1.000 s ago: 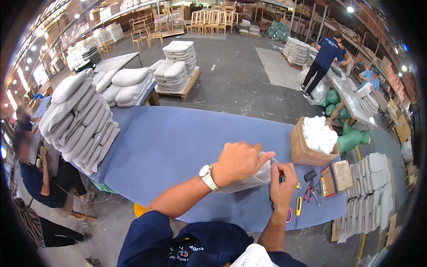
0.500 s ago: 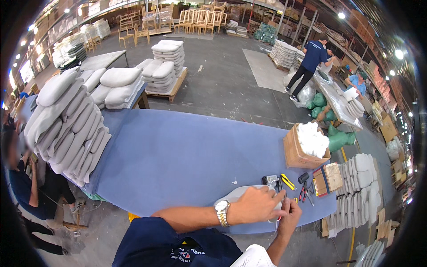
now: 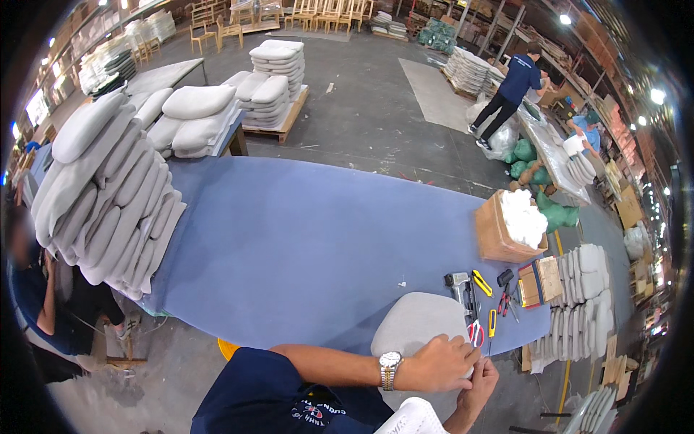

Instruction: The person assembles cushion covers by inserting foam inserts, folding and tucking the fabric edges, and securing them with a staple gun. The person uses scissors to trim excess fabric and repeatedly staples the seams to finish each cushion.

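A flat grey seat cushion (image 3: 413, 322) lies on the near edge of the blue-covered table (image 3: 303, 246). My left hand (image 3: 436, 364), with a metal watch on its wrist, grips the cushion's near right edge. My right hand (image 3: 478, 383) is tucked just under and to the right of it, fingers curled on the same edge. Part of that edge is hidden by my hands. Red-handled scissors (image 3: 476, 333) lie right beside my fingers.
Right of the cushion lie a staple gun (image 3: 458, 285), yellow utility knives (image 3: 482, 282), pliers (image 3: 505, 290) and a cardboard box of white stuffing (image 3: 512, 226). Tall stacks of grey cushions (image 3: 108, 195) fill the table's left end. A seated person (image 3: 32, 304) is at the left; another person (image 3: 510, 90) stands far off.
Both hands have drawn back toward my body, off the table's middle to its near edge. The grey cushion came along with them and now lies flatter.
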A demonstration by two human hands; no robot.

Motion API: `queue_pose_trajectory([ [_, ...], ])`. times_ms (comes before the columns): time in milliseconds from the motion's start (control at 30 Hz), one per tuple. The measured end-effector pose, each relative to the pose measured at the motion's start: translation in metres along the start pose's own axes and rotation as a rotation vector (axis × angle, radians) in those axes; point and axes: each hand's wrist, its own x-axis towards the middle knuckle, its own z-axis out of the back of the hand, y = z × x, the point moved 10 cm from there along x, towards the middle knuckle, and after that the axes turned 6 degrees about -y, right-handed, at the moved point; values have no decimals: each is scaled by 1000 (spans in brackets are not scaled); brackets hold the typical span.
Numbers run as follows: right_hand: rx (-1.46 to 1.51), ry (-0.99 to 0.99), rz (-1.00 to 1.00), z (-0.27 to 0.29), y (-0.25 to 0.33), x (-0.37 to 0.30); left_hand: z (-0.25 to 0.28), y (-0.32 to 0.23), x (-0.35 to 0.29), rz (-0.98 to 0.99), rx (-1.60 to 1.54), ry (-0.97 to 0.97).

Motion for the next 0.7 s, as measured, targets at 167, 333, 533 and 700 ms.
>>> queue_pose_trajectory([
  [167, 34, 1, 45, -43, 42, 9, 30, 27, -1, 57, -51, 24],
  [333, 110, -58, 106, -43, 37, 18, 37, 57, -32, 116, -142, 39],
  [533, -18, -123, 53, -23, 28, 16, 23, 50, -38, 142, -115, 56],
  [700, -21, -163, -7, 8, -5, -2, -3, 22, -42, 33, -98, 61],
])
